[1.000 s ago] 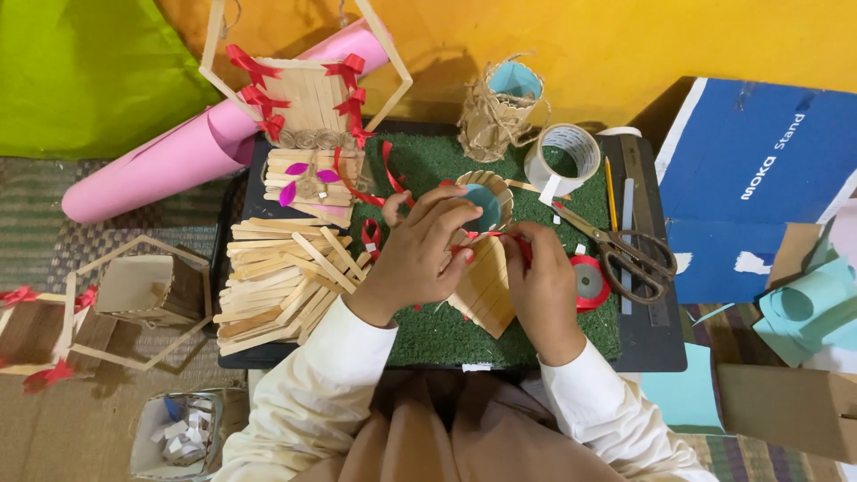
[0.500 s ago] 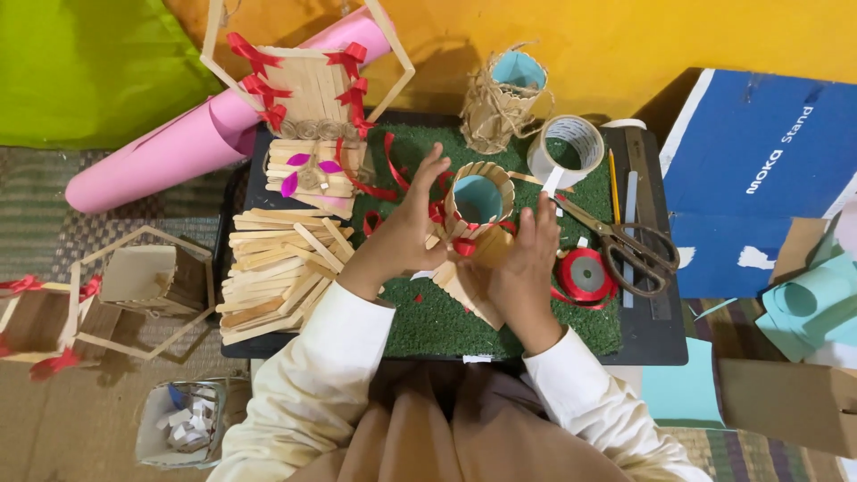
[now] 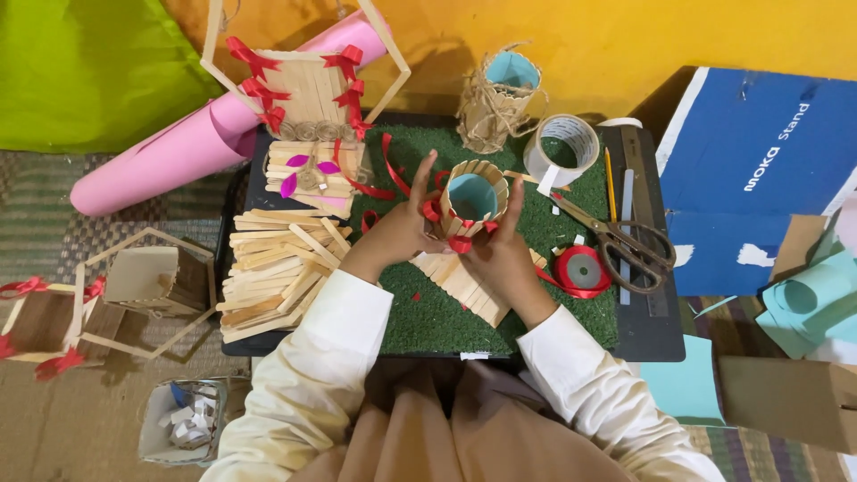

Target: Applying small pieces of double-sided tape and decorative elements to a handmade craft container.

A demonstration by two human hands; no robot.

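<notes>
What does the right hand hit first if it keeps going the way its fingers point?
The right hand points up-frame along the stick-clad cup it touches. Beyond that, probably the twine-wrapped cup, though depth is unclear.

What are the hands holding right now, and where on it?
Both hands, left hand and right hand, hold the stick-covered cup upright by its sides, at the red ribbon.

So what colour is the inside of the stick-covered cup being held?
Light blue, seen in the head view looking down into the cup.
</notes>
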